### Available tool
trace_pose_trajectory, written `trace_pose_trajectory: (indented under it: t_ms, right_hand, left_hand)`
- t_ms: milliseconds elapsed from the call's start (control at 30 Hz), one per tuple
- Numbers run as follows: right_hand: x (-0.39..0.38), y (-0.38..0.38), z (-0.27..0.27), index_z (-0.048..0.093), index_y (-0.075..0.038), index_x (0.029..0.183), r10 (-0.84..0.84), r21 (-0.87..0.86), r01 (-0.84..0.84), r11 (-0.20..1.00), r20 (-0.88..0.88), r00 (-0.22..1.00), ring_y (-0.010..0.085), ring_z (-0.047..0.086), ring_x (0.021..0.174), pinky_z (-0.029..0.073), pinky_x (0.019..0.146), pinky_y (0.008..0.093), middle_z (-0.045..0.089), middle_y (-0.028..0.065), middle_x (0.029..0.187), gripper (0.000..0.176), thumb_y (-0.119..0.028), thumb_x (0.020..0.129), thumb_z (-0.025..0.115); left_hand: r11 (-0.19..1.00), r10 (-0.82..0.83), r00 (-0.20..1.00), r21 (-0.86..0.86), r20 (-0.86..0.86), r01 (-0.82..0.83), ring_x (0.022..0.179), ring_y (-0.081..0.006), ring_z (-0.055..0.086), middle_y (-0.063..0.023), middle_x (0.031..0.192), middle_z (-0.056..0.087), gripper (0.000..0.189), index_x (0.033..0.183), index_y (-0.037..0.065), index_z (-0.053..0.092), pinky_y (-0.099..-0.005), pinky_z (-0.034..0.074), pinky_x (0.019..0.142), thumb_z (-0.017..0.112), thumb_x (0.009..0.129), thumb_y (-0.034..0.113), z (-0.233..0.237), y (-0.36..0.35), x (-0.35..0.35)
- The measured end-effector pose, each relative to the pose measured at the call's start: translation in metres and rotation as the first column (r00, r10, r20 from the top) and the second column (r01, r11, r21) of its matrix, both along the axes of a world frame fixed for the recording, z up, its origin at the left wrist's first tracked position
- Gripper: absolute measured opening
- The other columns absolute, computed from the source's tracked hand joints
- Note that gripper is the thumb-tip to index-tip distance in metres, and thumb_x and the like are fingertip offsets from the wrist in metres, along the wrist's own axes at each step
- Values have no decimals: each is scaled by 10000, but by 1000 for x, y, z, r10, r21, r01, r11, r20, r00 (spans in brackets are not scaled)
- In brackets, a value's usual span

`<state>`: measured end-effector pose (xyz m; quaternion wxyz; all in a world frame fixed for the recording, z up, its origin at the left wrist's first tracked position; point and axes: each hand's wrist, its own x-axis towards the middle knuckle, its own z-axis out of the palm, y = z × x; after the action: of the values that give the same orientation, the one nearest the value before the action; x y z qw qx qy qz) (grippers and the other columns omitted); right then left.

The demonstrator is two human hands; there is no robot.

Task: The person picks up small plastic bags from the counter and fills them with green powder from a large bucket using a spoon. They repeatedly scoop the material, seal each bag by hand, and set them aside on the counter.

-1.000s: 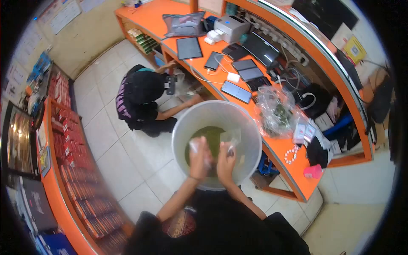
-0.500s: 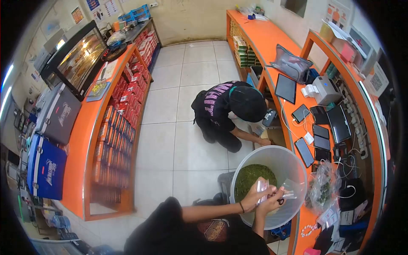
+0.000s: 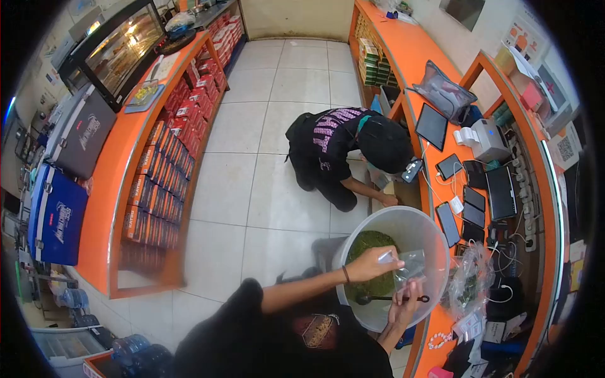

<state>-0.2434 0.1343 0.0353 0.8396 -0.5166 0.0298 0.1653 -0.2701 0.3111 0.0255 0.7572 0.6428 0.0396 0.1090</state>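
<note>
Over a big translucent white tub (image 3: 435, 242) of green shredded leafy stuff (image 3: 372, 242), both my hands are at work. My left hand (image 3: 368, 264), with a dark band at its wrist, is closed on clear plastic bags. One clear plastic bag (image 3: 413, 266) spreads out between the hands. Lower down, my right hand (image 3: 403, 307) has its fingertips at that bag's bottom edge and its fingers around the handle of a black ladle (image 3: 381, 298). The ladle's looped handle end sticks out to the right, and its round head lies toward the tub's left side.
A person (image 3: 340, 151) in black crouches just past the tub, one hand low by the counter. On the orange counter (image 3: 394, 47) at right lie phones (image 3: 447, 223), a tablet (image 3: 432, 126), a printer (image 3: 490, 140) and a crumpled plastic bag (image 3: 469, 277). Stacked boxes (image 3: 154, 195) fill the left shelf.
My hands have moved apart, and the clear bag now stretches between them. The ladle has come into fuller view under the right hand. The camera view has shifted slightly.
</note>
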Motion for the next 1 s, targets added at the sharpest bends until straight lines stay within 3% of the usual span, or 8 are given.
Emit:
trace_pose_trajectory:
  t_ms: [267, 433, 500, 533, 567, 633, 667, 1000]
  right_hand:
    - [14, -12, -8, 666, 36, 972, 81, -298, -56, 953, 72, 994, 49, 460, 539, 295, 452, 184, 688, 127, 956, 148, -91, 896, 676]
    - [8, -9, -3, 676, 18, 941, 131, -340, -92, 936, 92, 987, 41, 476, 537, 274, 452, 181, 683, 92, 870, 140, -114, 895, 687]
    - [8, -12, -2, 680, 12, 930, 60, -431, -38, 902, 37, 998, 36, 479, 541, 257, 457, 180, 637, 29, 733, 149, -125, 880, 707]
    - [7, -11, -3, 682, 2, 915, 9, -447, 15, 894, 51, 999, 28, 463, 539, 250, 463, 184, 577, -19, 651, 150, -134, 868, 724]
    - [8, -12, -3, 682, 2, 915, -2, -449, 25, 893, 51, 999, 28, 463, 539, 250, 463, 184, 577, -19, 651, 150, -134, 868, 724]
    - [6, -11, 0, 682, -6, 904, 71, -418, -27, 908, 89, 994, 22, 452, 544, 260, 469, 186, 569, -26, 655, 144, -134, 861, 733]
    - [3, -7, 4, 663, -25, 866, 79, -439, -29, 898, 95, 992, 18, 438, 544, 270, 477, 188, 559, -36, 653, 135, -139, 862, 736]
    - [-4, 0, 0, 575, -53, 810, 213, -440, -141, 887, 118, 970, 22, 386, 614, 296, 537, 214, 455, -56, 665, 160, -122, 908, 681]
  left_hand:
    - [986, 140, 984, 106, -108, -128, 676, -74, 507, 16, 719, 537, 295, 911, 67, 581, -254, 423, 607, 646, 935, 354, -11, 8, 1]
    - [996, 86, 974, 13, -212, -85, 614, -102, 562, -7, 757, 586, 282, 987, 74, 584, -267, 457, 545, 679, 912, 329, -9, 7, 3]
    - [737, 519, 796, 308, 311, -601, 647, -147, 623, -54, 824, 634, 327, 1048, 69, 584, -282, 495, 575, 732, 864, 296, 7, 0, 2]
    - [834, 432, 899, 346, 75, -430, 794, -198, 671, -108, 924, 663, 371, 1075, 51, 608, -310, 525, 699, 769, 821, 266, 25, 2, -14]
    - [840, 422, 904, 344, 73, -420, 794, -198, 671, -108, 924, 663, 371, 1075, 51, 608, -310, 525, 699, 769, 821, 266, 22, -1, -14]
    - [840, -34, 966, 532, 256, -111, 846, -219, 682, -109, 965, 674, 367, 1077, 44, 630, -327, 532, 749, 769, 818, 265, 10, -6, -15]
    - [841, -83, 977, 540, 196, -38, 828, -242, 690, -107, 945, 681, 325, 1074, 56, 652, -339, 542, 747, 761, 819, 225, 3, -13, -17]
    - [817, -167, 978, 574, 129, 64, 783, -322, 672, -141, 876, 676, 217, 1018, 49, 662, -378, 535, 703, 702, 823, 136, -4, -7, -21]
